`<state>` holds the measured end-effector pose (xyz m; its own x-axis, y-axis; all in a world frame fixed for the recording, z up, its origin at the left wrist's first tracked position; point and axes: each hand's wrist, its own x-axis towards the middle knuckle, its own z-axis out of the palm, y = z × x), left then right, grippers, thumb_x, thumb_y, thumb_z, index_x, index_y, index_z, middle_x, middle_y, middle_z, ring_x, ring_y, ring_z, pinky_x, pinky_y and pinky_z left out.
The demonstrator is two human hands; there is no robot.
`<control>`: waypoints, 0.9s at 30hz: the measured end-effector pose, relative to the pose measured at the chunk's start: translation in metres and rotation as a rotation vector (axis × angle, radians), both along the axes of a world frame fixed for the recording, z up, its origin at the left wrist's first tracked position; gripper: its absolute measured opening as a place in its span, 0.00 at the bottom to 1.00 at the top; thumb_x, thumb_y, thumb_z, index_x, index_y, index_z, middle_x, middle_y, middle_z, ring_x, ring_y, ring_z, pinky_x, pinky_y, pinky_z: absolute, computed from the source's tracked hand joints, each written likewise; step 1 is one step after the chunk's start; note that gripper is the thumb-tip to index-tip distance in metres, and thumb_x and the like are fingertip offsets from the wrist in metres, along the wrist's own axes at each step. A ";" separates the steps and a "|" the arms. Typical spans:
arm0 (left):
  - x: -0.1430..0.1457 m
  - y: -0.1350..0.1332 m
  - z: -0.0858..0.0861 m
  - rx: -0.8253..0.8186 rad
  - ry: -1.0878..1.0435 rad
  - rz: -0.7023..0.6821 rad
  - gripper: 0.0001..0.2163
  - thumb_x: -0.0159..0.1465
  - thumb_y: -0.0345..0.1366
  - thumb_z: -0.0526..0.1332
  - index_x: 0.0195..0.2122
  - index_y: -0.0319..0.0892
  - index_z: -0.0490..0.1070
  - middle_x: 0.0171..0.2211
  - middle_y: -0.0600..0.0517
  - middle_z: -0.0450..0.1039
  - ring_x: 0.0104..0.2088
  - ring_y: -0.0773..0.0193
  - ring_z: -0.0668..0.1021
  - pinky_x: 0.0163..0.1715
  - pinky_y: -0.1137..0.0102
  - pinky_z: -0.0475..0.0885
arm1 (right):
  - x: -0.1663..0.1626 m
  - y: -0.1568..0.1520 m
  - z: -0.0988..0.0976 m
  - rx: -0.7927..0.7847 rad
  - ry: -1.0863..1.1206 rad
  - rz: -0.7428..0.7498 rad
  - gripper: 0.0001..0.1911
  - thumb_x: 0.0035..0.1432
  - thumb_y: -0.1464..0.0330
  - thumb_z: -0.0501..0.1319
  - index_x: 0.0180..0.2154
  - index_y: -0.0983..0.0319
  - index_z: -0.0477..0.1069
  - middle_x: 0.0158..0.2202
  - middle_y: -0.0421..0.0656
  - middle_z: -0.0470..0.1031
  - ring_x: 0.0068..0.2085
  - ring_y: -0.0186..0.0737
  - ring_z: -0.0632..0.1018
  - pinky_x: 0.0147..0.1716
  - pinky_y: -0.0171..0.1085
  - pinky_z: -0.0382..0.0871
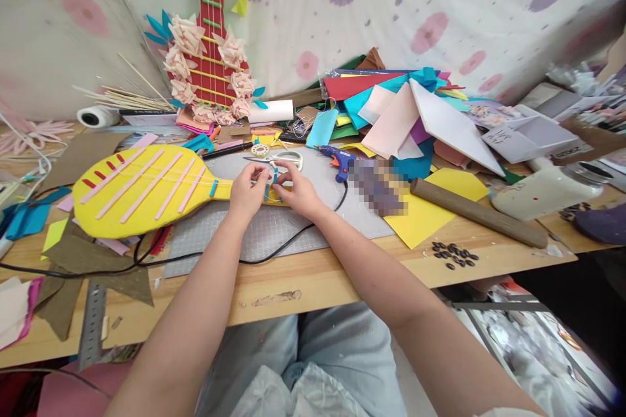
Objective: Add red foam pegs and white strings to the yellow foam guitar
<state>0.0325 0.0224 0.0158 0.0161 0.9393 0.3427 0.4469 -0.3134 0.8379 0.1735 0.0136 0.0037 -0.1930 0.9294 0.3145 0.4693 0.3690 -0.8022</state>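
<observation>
A yellow paper guitar (127, 208) lies flat on a grey cutting mat (215, 241), its body to the left. Pink strips, short red strips and thin white strings cross the body, and blue strips (214, 187) band the neck. Over the neck, my left hand (248, 192) is closed in a pinch; what its fingertips hold is too small to make out. Close beside it, my right hand (297, 190) has its thumb and forefinger around a small blue strip (275, 175). The fingers hide part of the neck. Scissors (288, 159) lie just behind my hands.
A blue glue gun (340, 161) lies right of my hands, its black cord (278, 253) running across the mat. A red flowered guitar (210, 71) stands behind. Coloured sheets (386, 111), a brown roll (479, 214), black beads (452, 254) and a white bottle (542, 189) are rightward.
</observation>
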 end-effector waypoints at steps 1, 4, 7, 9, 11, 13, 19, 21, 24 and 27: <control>0.000 -0.001 0.001 0.024 0.027 0.003 0.07 0.59 0.38 0.55 0.33 0.42 0.68 0.32 0.52 0.74 0.33 0.65 0.75 0.33 0.71 0.67 | 0.000 0.000 0.000 -0.010 0.010 0.006 0.27 0.52 0.70 0.57 0.55 0.59 0.57 0.33 0.38 0.74 0.34 0.35 0.74 0.39 0.38 0.67; 0.001 -0.003 0.002 0.094 0.155 0.001 0.06 0.56 0.37 0.58 0.32 0.42 0.70 0.33 0.51 0.74 0.32 0.65 0.74 0.34 0.70 0.67 | 0.000 -0.001 0.000 0.002 0.012 0.032 0.26 0.52 0.71 0.57 0.54 0.59 0.57 0.31 0.37 0.74 0.34 0.35 0.74 0.40 0.38 0.67; 0.002 -0.003 0.001 0.119 0.207 0.003 0.06 0.55 0.36 0.59 0.30 0.41 0.72 0.32 0.50 0.74 0.31 0.64 0.73 0.36 0.69 0.67 | 0.000 -0.002 0.001 0.030 -0.004 0.052 0.25 0.51 0.71 0.56 0.53 0.59 0.58 0.31 0.37 0.73 0.36 0.36 0.75 0.41 0.39 0.67; 0.002 -0.002 0.000 0.117 0.169 0.019 0.06 0.55 0.36 0.59 0.28 0.40 0.72 0.31 0.50 0.74 0.32 0.64 0.74 0.36 0.69 0.67 | 0.001 -0.002 0.001 0.057 -0.018 0.072 0.27 0.50 0.70 0.58 0.53 0.59 0.58 0.34 0.38 0.73 0.38 0.37 0.75 0.42 0.39 0.67; 0.001 0.000 -0.001 0.096 0.097 0.050 0.06 0.55 0.37 0.59 0.28 0.40 0.72 0.30 0.51 0.74 0.31 0.64 0.74 0.35 0.69 0.67 | 0.002 -0.002 0.001 0.086 -0.032 0.096 0.29 0.49 0.69 0.60 0.54 0.59 0.57 0.36 0.39 0.73 0.40 0.37 0.74 0.42 0.39 0.67; 0.000 0.001 -0.002 0.065 0.040 0.079 0.07 0.55 0.38 0.59 0.27 0.40 0.72 0.29 0.51 0.74 0.31 0.65 0.74 0.33 0.70 0.68 | 0.002 -0.001 0.001 0.110 -0.038 0.112 0.29 0.49 0.68 0.61 0.53 0.59 0.58 0.37 0.40 0.72 0.40 0.36 0.74 0.42 0.38 0.67; 0.000 0.001 -0.002 0.045 0.065 0.033 0.06 0.56 0.37 0.58 0.27 0.41 0.71 0.29 0.51 0.74 0.31 0.63 0.74 0.35 0.68 0.69 | 0.002 -0.002 0.004 0.163 -0.091 0.102 0.27 0.51 0.68 0.60 0.53 0.59 0.59 0.36 0.41 0.72 0.38 0.36 0.73 0.41 0.38 0.66; 0.001 -0.001 -0.001 0.125 0.147 -0.002 0.06 0.57 0.36 0.57 0.30 0.41 0.71 0.33 0.49 0.74 0.35 0.61 0.75 0.39 0.66 0.69 | 0.008 0.000 0.008 0.177 -0.142 0.097 0.24 0.51 0.67 0.61 0.52 0.59 0.61 0.35 0.41 0.72 0.38 0.37 0.73 0.40 0.38 0.66; -0.001 -0.004 0.004 0.318 0.264 -0.060 0.12 0.58 0.35 0.57 0.44 0.41 0.67 0.47 0.45 0.70 0.47 0.59 0.72 0.50 0.61 0.65 | 0.024 0.004 0.015 0.181 -0.192 0.067 0.23 0.50 0.65 0.63 0.48 0.61 0.64 0.36 0.42 0.71 0.37 0.37 0.72 0.38 0.37 0.66; -0.009 -0.006 0.012 0.345 0.386 -0.116 0.20 0.58 0.36 0.58 0.52 0.41 0.61 0.53 0.43 0.65 0.54 0.57 0.68 0.56 0.59 0.60 | 0.041 0.010 0.021 0.134 -0.275 0.057 0.24 0.46 0.59 0.66 0.44 0.63 0.67 0.37 0.44 0.70 0.35 0.37 0.71 0.35 0.37 0.65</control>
